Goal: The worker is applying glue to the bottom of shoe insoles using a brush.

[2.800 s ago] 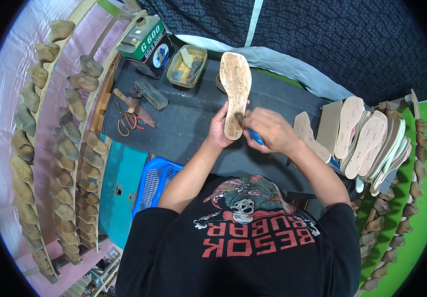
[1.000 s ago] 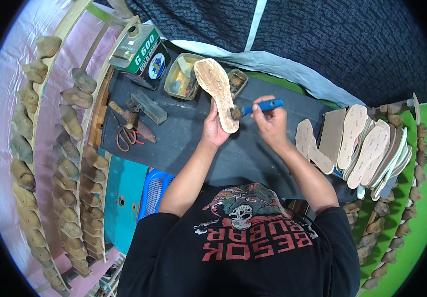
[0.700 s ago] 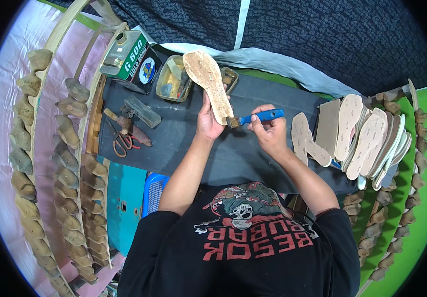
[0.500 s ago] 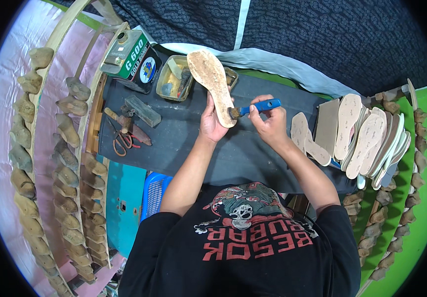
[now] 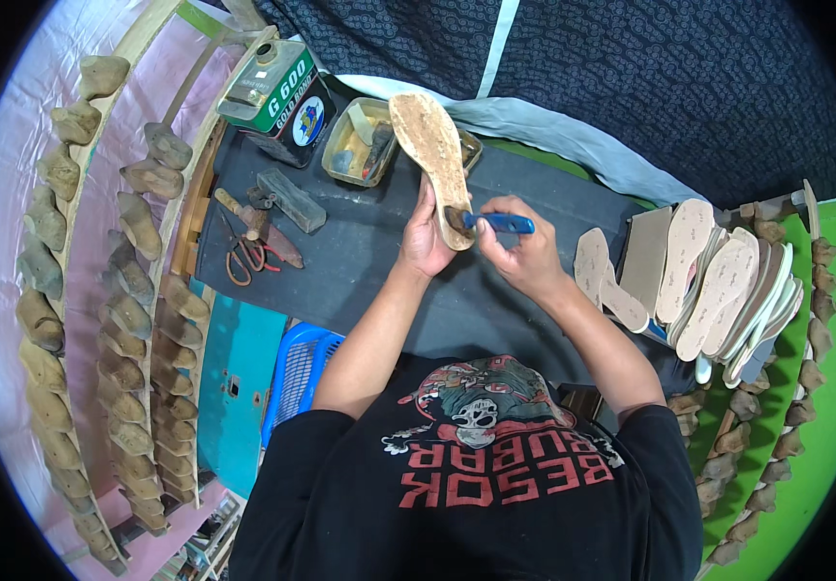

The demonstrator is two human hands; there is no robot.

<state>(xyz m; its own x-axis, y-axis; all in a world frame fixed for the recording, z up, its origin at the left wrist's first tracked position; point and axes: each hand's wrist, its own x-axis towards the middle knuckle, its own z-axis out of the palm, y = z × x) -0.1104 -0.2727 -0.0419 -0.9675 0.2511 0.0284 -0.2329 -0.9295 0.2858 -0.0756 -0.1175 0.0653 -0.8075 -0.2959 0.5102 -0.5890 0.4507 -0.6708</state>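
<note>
Black shirt (image 5: pixel 476 504) closest, lower body out of view. Left forearm (image 5: pixel 379 315) slants up and inward, right forearm (image 5: pixel 602 329) mirrors it. Blue basket (image 5: pixel 299 373) beside the left arm, partly covered by arm and desk. Left hand (image 5: pixel 425 242) palm up under the narrow end of a tan sole (image 5: pixel 429 136), fingers closed on it, thumb along left edge; remaining fingers hidden behind. Sole is held up over the desk (image 5: pixel 360 276), wide end away and slightly left. Right hand (image 5: pixel 526 250) back up, fingers gripping a blue-handled brush (image 5: pixel 509 224), bristles at the narrow end; lower fingers hard to make out. Insole pile (image 5: pixel 723 290) at right, lower ones mostly covered. Scissors (image 5: pixel 237 266) at left, by overlapping tools (image 5: pixel 255 221), hard to separate. Farther: tub (image 5: pixel 334 176), contents jumbled; small container (image 5: pixel 474 155) mostly behind sole; tin (image 5: pixel 277 102); dark cloth (image 5: pixel 631 87), cut off at top
</note>
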